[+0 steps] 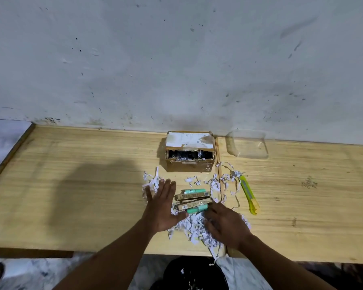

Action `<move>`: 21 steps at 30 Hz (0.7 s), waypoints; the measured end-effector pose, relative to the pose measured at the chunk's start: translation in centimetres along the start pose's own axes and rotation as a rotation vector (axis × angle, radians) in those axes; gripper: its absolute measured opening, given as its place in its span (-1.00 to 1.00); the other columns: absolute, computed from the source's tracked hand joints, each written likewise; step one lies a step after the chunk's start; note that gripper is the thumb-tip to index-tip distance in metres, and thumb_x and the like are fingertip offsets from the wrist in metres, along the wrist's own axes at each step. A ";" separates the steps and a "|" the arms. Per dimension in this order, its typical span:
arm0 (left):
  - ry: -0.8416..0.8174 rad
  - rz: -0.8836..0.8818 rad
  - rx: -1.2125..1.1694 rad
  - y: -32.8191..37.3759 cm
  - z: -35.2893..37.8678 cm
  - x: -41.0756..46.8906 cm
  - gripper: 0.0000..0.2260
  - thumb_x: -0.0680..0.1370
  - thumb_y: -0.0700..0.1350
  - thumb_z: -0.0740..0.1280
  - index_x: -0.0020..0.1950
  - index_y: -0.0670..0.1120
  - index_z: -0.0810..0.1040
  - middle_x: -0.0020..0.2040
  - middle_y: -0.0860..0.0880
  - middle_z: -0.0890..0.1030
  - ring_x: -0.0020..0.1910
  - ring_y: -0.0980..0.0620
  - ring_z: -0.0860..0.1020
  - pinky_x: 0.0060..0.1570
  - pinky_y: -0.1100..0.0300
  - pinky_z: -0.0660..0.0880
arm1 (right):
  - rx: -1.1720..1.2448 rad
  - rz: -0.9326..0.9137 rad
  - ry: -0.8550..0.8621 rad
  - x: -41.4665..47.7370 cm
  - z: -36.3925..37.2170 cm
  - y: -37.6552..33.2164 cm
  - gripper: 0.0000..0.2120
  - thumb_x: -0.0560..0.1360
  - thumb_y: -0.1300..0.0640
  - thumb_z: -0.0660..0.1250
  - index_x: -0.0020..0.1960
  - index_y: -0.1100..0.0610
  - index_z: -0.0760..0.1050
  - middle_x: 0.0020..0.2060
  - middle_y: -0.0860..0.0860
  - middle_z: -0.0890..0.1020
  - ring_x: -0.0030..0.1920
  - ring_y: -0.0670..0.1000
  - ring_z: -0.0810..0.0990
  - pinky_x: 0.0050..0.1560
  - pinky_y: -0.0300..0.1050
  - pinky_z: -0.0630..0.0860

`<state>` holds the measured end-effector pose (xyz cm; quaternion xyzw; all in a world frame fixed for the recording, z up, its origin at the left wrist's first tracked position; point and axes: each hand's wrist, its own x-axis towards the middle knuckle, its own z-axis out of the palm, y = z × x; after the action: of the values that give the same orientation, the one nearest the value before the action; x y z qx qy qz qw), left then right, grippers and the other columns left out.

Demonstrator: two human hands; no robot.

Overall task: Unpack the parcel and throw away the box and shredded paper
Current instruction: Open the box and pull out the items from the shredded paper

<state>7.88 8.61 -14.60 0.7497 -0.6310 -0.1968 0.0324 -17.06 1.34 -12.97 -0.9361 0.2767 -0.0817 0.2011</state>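
Two hands, left (pixel 162 203) open, right (pixel 226 223) flat on shredded paper (pixel 192 229); wooden table (pixel 82 185), stained wall (pixel 176 59).

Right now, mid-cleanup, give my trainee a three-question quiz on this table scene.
1. True or false: the cardboard box near the wall is open, with dark packing visible inside.
2. Which side of the unpacked items does the yellow utility knife lie on? A) the person's left B) the person's right C) inside the box
3. What are the left hand and right hand resting on or gathering?

Key:
1. True
2. B
3. The shredded paper spread on the table near its front edge; both hands lie flat and open, gripping nothing.
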 end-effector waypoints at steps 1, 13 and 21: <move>-0.014 0.020 0.026 -0.1 0.1 -0.1 0.01 0.39 0.51 0.14 0.61 0.01 -0.21 0.61 -0.02 -0.24 0.55 -0.03 -0.35 0.38 -0.30 -0.44 | -0.004 -0.034 -0.023 -0.1 0.0 -0.1 -0.85 0.53 0.06 0.31 0.06 0.03 0.60 -0.03 0.00 0.60 -0.06 0.02 0.56 -0.26 -0.08 0.56; 0.284 0.013 -0.099 -1.4 -0.4 0.4 -0.40 0.59 0.23 -0.01 0.56 -0.03 0.21 0.58 -0.07 0.19 0.59 -0.01 -0.06 0.47 -0.24 -0.32 | -0.019 0.004 0.063 3.2 -2.2 -0.4 -0.73 0.43 0.14 0.29 0.10 0.06 0.62 -0.01 0.01 0.60 -0.05 0.05 0.54 -0.13 -0.06 0.50; 0.216 -0.006 -0.076 -1.3 1.0 1.5 -0.37 0.61 0.21 -0.16 0.59 -0.08 0.15 0.61 -0.07 0.11 0.59 -0.01 -0.14 0.50 -0.14 -0.26 | -0.297 0.011 -0.202 6.7 -2.1 -2.2 -0.48 0.30 -0.02 0.36 0.26 -0.02 0.49 0.06 -0.02 0.56 0.09 0.08 0.52 0.04 0.05 0.44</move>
<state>8.99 7.68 -16.29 0.7668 -0.6136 -0.1385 0.1280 -10.92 -1.36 -9.87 -0.9575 0.2690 0.0558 0.0880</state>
